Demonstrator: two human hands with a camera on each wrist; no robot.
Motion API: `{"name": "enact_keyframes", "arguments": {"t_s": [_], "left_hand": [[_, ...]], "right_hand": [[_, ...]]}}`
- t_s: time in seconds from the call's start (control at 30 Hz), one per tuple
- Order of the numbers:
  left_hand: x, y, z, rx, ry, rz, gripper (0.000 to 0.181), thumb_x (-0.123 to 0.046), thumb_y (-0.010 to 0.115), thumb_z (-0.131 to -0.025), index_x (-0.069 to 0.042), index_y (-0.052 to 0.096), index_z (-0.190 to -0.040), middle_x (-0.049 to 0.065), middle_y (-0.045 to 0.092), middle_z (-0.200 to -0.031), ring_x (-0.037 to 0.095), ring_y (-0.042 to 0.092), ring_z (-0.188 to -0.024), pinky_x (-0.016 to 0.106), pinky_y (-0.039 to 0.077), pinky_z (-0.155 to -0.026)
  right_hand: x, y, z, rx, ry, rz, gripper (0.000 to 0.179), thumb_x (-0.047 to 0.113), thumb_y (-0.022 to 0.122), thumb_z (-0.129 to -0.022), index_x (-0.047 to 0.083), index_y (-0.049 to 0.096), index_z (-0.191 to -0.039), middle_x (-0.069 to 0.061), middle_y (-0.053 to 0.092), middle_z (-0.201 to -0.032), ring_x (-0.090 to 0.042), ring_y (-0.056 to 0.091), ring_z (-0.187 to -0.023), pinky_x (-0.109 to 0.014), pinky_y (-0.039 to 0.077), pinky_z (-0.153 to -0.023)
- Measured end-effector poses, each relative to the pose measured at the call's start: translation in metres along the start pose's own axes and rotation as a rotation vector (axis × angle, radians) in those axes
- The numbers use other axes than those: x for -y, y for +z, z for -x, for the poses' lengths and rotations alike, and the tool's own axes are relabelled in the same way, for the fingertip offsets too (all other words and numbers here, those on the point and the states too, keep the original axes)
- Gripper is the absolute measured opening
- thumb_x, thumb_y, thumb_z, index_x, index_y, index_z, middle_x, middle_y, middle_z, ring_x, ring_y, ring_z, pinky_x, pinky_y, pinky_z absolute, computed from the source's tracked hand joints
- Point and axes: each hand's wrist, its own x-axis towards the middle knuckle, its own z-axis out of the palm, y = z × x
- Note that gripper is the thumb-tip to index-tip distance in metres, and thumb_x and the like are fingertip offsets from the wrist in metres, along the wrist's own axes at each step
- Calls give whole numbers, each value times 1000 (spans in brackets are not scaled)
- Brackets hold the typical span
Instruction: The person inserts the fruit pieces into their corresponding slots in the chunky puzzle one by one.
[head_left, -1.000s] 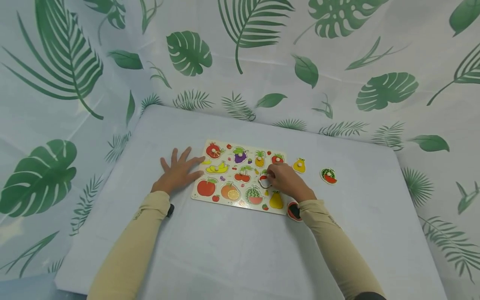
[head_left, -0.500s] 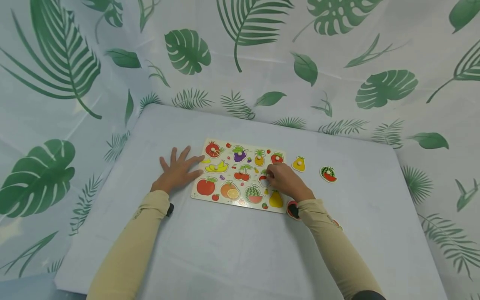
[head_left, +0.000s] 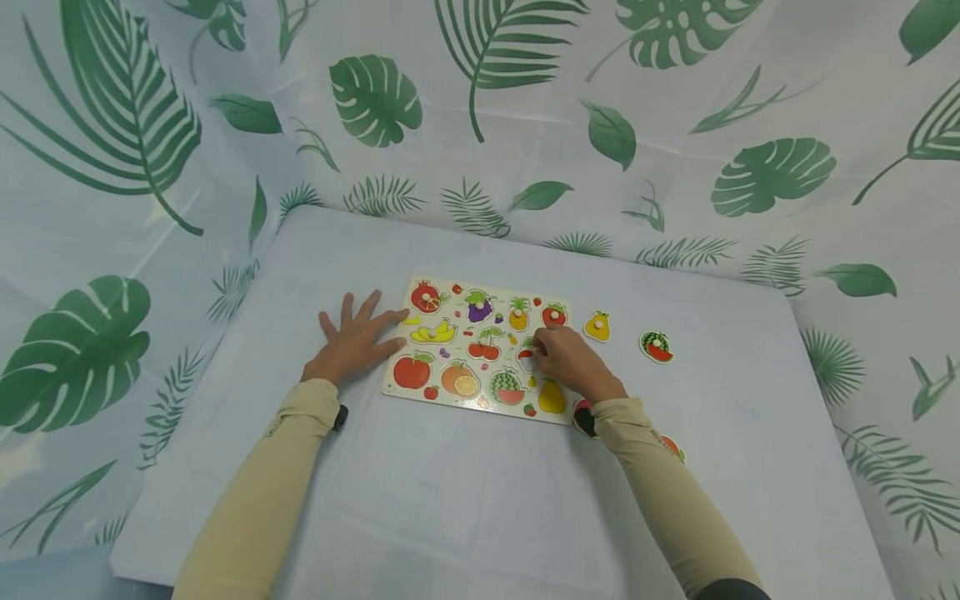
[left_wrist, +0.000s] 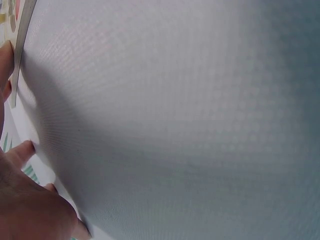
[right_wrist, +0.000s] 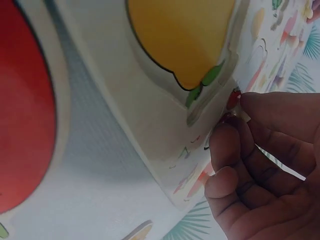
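Observation:
A wooden fruit puzzle board lies on the white table. My left hand spreads its fingers across the board's left edge and the table; the left wrist view catches part of that hand at its left side. Over the board's right part, my right hand pinches a small red puzzle piece with a green leaf. Thumb and curled fingers of the right hand cover most of that piece in the right wrist view, so its fruit cannot be told. It sits at or just above its slot.
Right of the board lie a yellow pear piece and a watermelon piece. A red piece lies partly under the right wrist, another reddish piece beside the forearm. Leaf-patterned cloth hangs behind the table.
More red shows in the slot beside my right fingers than a second ago, where white showed. A reddish piece has come into sight beside the right forearm. The left hand stays put.

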Motion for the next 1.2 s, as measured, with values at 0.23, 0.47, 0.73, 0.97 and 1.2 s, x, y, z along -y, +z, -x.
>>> {"name": "enact_keyframes", "arguments": {"t_s": [0.23,0.47,0.73,0.97,1.2], "left_hand": [[-1,0,-1,0,-6,-5,66,-49,60,-107,-28,41,-167,17,0,-179,54,-18,-157,82,-17,-111],[-2,-1,-1,9,-10,2,67,-50,60,-107,-28,41,-167,17,0,-179,54,-19,-157,82,-18,-111],[-1,-1,-1,6,-3,-5,66,-50,59,-108,-28,40,-167,18,0,-179,55,-19,-157,83,-17,-111],[0,0,-2,3,-5,8,66,-50,60,-107,-28,42,-167,18,1,-179,54,-18,-157,82,-17,-111],[-4,-2,0,14,-13,13,67,-49,60,-107,-26,40,-167,18,-1,-179,54,-20,-157,82,-18,-111]], "right_hand": [[-2,4,1,-21,-3,7,5,2,69,-101,-2,71,-104,-8,61,-87,-25,57,-82,-35,48,-73],[-3,5,4,-40,-18,-2,7,1,69,-101,-3,71,-106,-9,62,-88,-26,57,-83,-36,48,-74],[-1,0,14,-59,-30,-27,18,5,73,-101,-4,72,-117,-12,71,-102,-28,62,-89,-40,57,-85],[-5,-11,32,-64,-8,-4,26,5,75,-99,-5,71,-122,-17,71,-111,-32,67,-98,-47,60,-91],[-15,-26,51,-89,-3,3,26,5,76,-99,-5,71,-122,-18,71,-112,-34,68,-100,-48,61,-88]]}}
